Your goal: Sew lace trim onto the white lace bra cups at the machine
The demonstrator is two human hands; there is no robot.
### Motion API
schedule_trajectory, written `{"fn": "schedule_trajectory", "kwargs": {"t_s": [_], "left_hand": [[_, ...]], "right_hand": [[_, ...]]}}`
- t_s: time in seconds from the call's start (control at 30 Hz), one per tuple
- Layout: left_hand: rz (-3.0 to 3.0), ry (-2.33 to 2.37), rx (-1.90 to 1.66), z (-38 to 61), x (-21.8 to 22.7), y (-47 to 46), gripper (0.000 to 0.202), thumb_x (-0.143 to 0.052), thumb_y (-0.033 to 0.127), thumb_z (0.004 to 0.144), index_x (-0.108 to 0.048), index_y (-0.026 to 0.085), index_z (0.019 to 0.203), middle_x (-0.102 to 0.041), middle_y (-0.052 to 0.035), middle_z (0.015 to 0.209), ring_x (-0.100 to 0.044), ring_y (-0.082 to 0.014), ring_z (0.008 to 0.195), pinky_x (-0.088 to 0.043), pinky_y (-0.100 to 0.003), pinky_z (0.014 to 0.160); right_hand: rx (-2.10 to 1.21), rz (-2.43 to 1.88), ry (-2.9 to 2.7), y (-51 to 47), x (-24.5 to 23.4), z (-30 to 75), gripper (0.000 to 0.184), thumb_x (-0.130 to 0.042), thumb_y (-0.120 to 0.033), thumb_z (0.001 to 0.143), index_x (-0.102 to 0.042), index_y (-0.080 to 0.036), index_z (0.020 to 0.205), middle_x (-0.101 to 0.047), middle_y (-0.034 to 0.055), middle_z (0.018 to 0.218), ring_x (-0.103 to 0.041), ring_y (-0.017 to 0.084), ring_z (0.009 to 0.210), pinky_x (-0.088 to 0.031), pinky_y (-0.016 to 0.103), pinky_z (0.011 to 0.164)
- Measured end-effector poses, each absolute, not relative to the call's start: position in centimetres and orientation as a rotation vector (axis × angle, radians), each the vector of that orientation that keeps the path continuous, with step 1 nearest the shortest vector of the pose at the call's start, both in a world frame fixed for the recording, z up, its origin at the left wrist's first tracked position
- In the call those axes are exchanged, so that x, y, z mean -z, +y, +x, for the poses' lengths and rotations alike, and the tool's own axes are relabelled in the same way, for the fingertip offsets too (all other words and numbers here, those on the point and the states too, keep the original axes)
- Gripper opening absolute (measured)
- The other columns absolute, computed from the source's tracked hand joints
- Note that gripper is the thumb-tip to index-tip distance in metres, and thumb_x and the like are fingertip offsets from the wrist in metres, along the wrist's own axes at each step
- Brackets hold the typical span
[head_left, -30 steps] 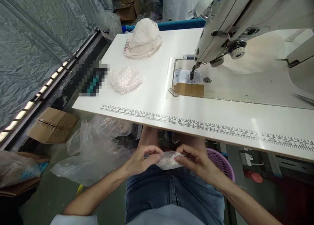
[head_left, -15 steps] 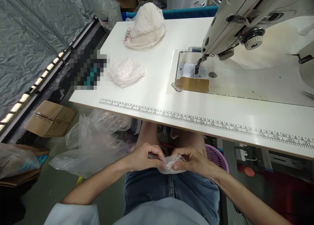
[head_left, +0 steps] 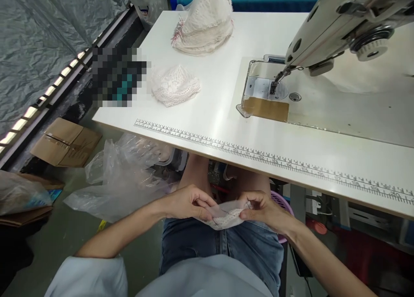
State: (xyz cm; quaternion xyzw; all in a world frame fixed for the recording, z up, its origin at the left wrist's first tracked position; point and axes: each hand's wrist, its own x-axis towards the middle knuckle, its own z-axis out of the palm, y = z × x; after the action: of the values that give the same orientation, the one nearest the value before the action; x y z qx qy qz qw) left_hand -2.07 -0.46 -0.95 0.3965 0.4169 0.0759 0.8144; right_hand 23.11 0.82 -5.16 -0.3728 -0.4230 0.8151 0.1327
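Observation:
Over my lap, a small piece of white lace fabric (head_left: 224,217) with a sheer upper edge is stretched between my hands. My left hand (head_left: 190,204) pinches its left end, and my right hand (head_left: 258,208) grips the right end between thumb and fingers. On the table ahead lies a white lace piece (head_left: 176,86), cup-like in shape. Behind it stands a taller stack of cream lace pieces (head_left: 205,25) with reddish threads at its left edge.
A sewing machine (head_left: 323,33) stands on the white table (head_left: 220,120), its needle over the metal plate. A printed ruler (head_left: 258,156) runs along the front edge. Below are clear plastic bags (head_left: 123,189), a cardboard box (head_left: 66,142) and a purple basket (head_left: 282,202).
My hands have drawn slightly apart, so the lace fabric is now spread wider and flatter. The camera view has shifted a little, moving the table and machine in the picture.

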Motion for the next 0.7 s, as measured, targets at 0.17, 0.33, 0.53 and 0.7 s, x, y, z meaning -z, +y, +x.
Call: {"fn": "schedule_trajectory", "kwargs": {"t_s": [0.17, 0.33, 0.53, 0.7], "left_hand": [[0.800, 0.857, -0.182, -2.4, 1.2, -0.6, 0.040, -0.071, 0.028, 0.072, -0.066, 0.013, 0.108, -0.071, -0.0098, 0.097, -0.066, -0.0179, 0.086, -0.051, -0.023, 0.077], [0.811, 0.819, -0.182, -2.7, 1.2, -0.6, 0.043, -0.069, 0.025, 0.074, -0.062, 0.012, 0.115, -0.069, -0.0099, 0.101, -0.066, -0.0171, 0.090, -0.050, -0.023, 0.080], [0.861, 0.791, -0.156, -3.1, 1.3, -0.4, 0.047, -0.070, 0.027, 0.073, -0.061, 0.014, 0.116, -0.069, -0.0079, 0.102, -0.065, -0.0173, 0.091, -0.049, -0.025, 0.082], [0.915, 0.842, -0.167, -1.9, 2.4, -0.7, 0.048, -0.079, 0.032, 0.060, -0.067, 0.014, 0.102, -0.071, -0.0032, 0.090, -0.065, -0.0165, 0.082, -0.049, -0.022, 0.075]], "right_hand": [[-2.418, -1.037, -1.154, 0.8, 5.2, 23.1, 0.022, -0.078, -0.032, 0.064, -0.063, -0.016, 0.067, -0.059, -0.0017, 0.064, -0.053, 0.010, 0.062, -0.042, 0.021, 0.059], [-2.426, -1.044, -1.116, 0.8, 5.2, 22.8, 0.024, -0.080, -0.032, 0.062, -0.062, -0.015, 0.065, -0.058, -0.0021, 0.062, -0.051, 0.009, 0.059, -0.041, 0.020, 0.056], [-2.448, -1.048, -1.120, 0.7, 4.9, 22.4, 0.024, -0.079, -0.031, 0.063, -0.061, -0.015, 0.066, -0.059, -0.0016, 0.064, -0.053, 0.010, 0.061, -0.043, 0.021, 0.058], [-2.427, -1.068, -1.236, 0.4, 4.4, 21.6, 0.025, -0.076, -0.035, 0.067, -0.061, -0.015, 0.069, -0.058, -0.0015, 0.064, -0.052, 0.010, 0.061, -0.041, 0.021, 0.057]]}}
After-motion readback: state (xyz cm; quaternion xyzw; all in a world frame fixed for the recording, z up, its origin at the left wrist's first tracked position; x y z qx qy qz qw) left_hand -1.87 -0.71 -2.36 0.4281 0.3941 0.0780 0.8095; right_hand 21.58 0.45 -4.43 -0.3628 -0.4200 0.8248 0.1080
